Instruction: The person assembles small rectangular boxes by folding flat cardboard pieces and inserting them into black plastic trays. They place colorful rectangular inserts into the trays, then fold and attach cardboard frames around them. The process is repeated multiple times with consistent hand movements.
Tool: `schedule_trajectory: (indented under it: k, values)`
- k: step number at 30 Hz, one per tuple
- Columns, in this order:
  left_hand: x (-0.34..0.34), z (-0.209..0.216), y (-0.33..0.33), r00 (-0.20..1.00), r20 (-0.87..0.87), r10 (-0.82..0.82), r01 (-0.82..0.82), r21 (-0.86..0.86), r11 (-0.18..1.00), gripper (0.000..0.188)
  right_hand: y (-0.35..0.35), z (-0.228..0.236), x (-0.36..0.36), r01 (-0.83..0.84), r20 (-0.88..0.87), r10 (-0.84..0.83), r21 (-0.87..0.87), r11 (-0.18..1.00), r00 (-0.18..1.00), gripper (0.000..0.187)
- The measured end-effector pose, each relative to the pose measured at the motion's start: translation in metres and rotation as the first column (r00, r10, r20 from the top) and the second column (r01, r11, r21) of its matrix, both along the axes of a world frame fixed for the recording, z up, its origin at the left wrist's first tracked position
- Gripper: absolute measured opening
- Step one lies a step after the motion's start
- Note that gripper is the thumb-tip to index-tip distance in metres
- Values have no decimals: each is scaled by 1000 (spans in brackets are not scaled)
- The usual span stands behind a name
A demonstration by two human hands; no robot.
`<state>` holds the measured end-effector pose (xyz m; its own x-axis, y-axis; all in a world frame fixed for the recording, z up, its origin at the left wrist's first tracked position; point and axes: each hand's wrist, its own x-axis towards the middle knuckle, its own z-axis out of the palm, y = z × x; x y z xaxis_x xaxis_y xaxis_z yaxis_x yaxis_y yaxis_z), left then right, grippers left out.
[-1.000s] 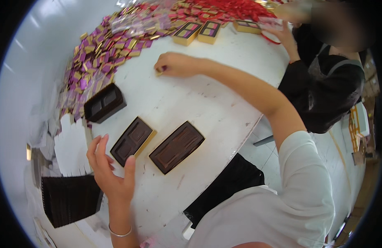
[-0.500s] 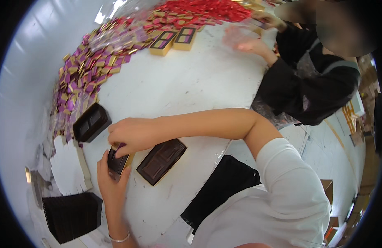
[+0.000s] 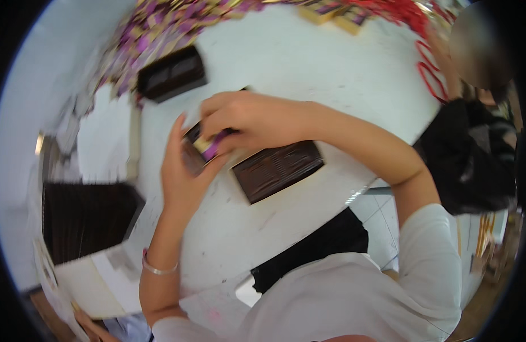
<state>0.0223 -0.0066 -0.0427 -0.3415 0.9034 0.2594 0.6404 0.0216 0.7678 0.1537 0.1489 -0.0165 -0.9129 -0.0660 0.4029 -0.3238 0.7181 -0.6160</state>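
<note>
White round table (image 3: 308, 62) fills the centre of the view, its rim curving from 12 o'clock down to 4 o'clock. At 9 o'clock, beyond the table's left edge, lies a large dark ribbed tray stack (image 3: 86, 219), blurred. A heap of purple-and-gold wrapped sweets (image 3: 160, 25) runs along the far rim from 10 to 12 o'clock, giving way to red wrappers (image 3: 411, 11) at 1 o'clock. Just right of centre sits a dark brown compartment tray (image 3: 277, 170), flat on the table; a second dark tray (image 3: 172, 73) lies at 11 o'clock, just beside the sweets. A third small tray (image 3: 193, 149) — partly hidden, left of centre — is cupped from below by the left hand (image 3: 186, 176), fingers curled up around its near edge. The right hand (image 3: 246, 119) reaches across from 3 o'clock and pinches a purple wrapped sweet (image 3: 211, 149) between thumb and fingers, touching that small tray. A thin silver bracelet (image 3: 156, 268) circles the left wrist at 7 o'clock.
</note>
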Motion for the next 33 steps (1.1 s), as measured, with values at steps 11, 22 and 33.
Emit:
schedule_trajectory:
  k: [11,22,33]
  values:
    - [-4,-2,-6,999,-46,26,-27,-13,1000,70,-4,7,-8,148,204,-154,41,988,967,14]
    - [-5,-3,-6,996,-93,-7,8,14,1000,65,0,-3,-9,21,-2,-21,64,998,1000,15]
    - [-6,-1,-5,991,-132,-11,8,-28,1000,68,9,-6,-18,50,47,-56,104,993,997,14]
